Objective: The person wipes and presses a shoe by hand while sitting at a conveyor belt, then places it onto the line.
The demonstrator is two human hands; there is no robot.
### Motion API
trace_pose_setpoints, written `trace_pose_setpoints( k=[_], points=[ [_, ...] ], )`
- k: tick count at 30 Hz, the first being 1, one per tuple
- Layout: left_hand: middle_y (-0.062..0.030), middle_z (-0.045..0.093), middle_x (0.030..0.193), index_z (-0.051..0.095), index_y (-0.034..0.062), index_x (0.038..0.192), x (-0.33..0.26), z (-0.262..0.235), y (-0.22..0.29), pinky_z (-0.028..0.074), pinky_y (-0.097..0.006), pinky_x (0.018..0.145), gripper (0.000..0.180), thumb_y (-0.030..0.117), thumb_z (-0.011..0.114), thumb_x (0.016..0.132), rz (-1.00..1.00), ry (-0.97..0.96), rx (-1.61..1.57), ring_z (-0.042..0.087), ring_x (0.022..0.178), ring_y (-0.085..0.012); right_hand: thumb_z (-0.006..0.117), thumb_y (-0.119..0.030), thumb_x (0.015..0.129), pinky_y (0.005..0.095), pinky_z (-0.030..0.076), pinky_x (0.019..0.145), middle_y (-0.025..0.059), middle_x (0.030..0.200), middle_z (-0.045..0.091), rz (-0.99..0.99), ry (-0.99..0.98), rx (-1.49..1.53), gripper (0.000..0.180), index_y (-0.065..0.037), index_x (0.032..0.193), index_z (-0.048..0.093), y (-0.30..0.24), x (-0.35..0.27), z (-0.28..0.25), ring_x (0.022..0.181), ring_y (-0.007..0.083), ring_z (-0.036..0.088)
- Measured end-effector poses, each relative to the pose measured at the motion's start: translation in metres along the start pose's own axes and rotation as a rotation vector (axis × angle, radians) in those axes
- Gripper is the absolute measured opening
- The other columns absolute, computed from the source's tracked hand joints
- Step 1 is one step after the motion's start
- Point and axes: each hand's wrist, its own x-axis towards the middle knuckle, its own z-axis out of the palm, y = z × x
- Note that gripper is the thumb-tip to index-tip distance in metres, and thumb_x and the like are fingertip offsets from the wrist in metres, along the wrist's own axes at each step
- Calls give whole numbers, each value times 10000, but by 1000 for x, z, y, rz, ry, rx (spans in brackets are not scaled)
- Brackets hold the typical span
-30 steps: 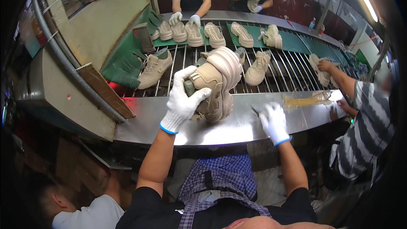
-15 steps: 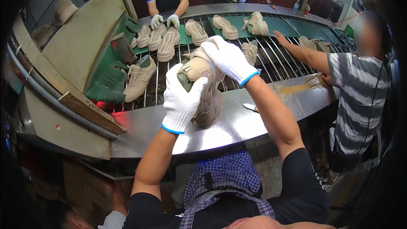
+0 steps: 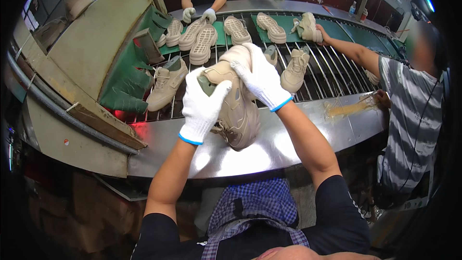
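Note:
A beige sneaker (image 3: 239, 118) is held up over the metal ledge, toe downward, with its dark green insert showing at the opening. My left hand (image 3: 204, 103), in a white knit glove with blue cuff, wraps the side of the shoe by that opening, thumb across it. Gloved alike, my right hand (image 3: 263, 78) closes over the upper, heel end of the shoe and its pale sole; its fingertips are partly hidden. Beyond my hands, another beige sneaker (image 3: 294, 70) stands on the rollers to the right, and one more sneaker (image 3: 167, 84) leans there to the left.
Several beige soles (image 3: 203, 43) lie on green sheets across the roller conveyor (image 3: 327, 74). The shiny metal ledge (image 3: 308, 123) runs along the near side. A person in a striped shirt (image 3: 409, 115) at right touches a beige shoe (image 3: 308, 26). Two gloved people work opposite.
The view has shifted slightly. The shoe stays in both my hands, its toe tipped a little to the right. The person at right has reached to a beige shoe on the far side.

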Motion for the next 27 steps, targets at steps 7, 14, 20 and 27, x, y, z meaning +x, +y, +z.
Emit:
trace_pose_setpoints(
  k=[7, 14, 20, 27],
  points=[
    [-193, 710, 1240, 538, -20, 1405, 4, -3, -23, 576, -406, 988, 710, 266, 920, 879, 18, 32, -18, 700, 1100, -261, 681, -577, 995, 462, 450, 1192, 290, 1601, 506, -22, -1, 109, 947, -2, 1662, 331, 18, -20, 21, 1435, 456, 553],
    [-133, 648, 1311, 526, -5, 1432, -6, -21, -28, 539, -362, 1052, 668, 224, 891, 921, -22, -26, -198, 636, 1181, -199, 591, -437, 1083, 426, 430, 1211, 264, 1561, 557, 156, -359, 361, 696, -12, 1613, 438, 42, -77, -2, 1439, 387, 567],
    [-128, 638, 1326, 514, -4, 1444, -20, -27, -47, 524, -372, 1076, 626, 226, 853, 970, -101, 37, -264, 620, 1210, -199, 534, -292, 1129, 397, 474, 1164, 186, 1445, 660, 205, -242, 482, 425, -58, 1473, 621, 55, -131, 18, 1357, 314, 630],
    [-99, 682, 1167, 561, -21, 1318, -113, -79, -101, 565, -347, 940, 538, 289, 848, 985, -404, 99, -103, 656, 1038, -170, 731, -160, 865, 487, 522, 1079, 171, 1274, 716, -13, -201, -485, 460, -105, 1321, 709, 98, -186, -85, 1203, 396, 662]
  ],
)
